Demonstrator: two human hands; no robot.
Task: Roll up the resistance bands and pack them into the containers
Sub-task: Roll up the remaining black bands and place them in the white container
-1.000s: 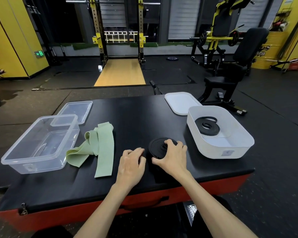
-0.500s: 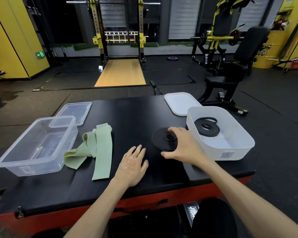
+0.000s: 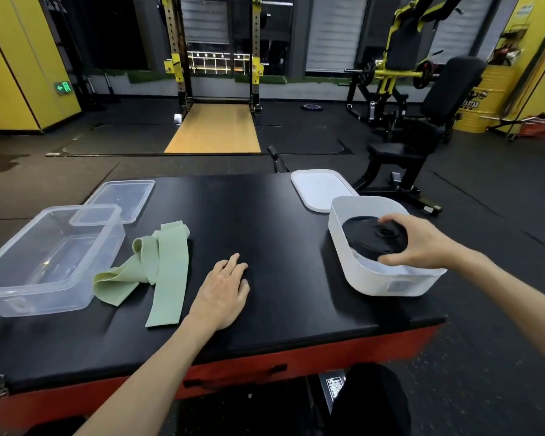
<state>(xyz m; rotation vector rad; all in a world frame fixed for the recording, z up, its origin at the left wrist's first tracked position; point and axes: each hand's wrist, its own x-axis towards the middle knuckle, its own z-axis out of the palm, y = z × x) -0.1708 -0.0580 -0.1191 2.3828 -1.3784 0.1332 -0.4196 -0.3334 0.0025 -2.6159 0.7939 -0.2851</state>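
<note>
- Pinching from above, the right hand grips the rolled black band, thumb on the coil's near edge and fingers curled over its far edge.
- Head view: the coil sits within the mouth of the white container, at about two o'clock on the black bench top. Whether it already touches the tub's floor cannot be told.
- The left hand lies flat on the bench top at six o'clock, fingers straight, holding nothing.
- The green band lies unrolled in loose folds at ten o'clock, just beside the clear container at nine o'clock.
- The clear lid rests at eleven o'clock and the white lid at one o'clock, both off their tubs.
- Step in hand, as I judge it: packing the rolled black band into the white container.
- The next move calls for lowering the coil flat and letting go gently, so the springy roll does not unwind.
- After that, the green band needs both hands to roll it tight, probably for the clear container.
</note>
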